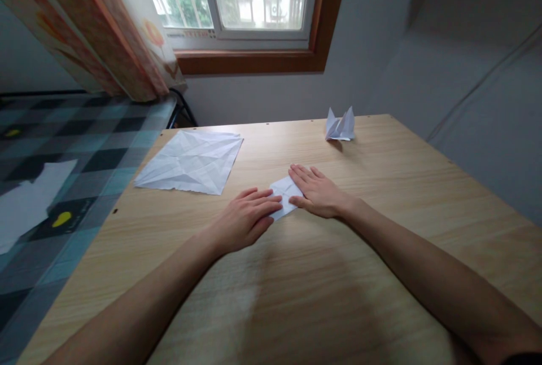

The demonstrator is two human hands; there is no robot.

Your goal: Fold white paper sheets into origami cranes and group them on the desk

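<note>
A small folded white paper lies flat near the middle of the wooden table. My left hand rests on its left part with fingers stretched out flat and together. Across from it, my right hand lies flat on the paper's right part, fingers extended. Both palms press down on the paper, so most of it is hidden and only a strip shows between the hands.
A creased, unfolded white sheet lies at the table's far left. A folded paper figure with two points stands at the far edge. A checkered bed with a white sheet lies to the left, under a window and curtain.
</note>
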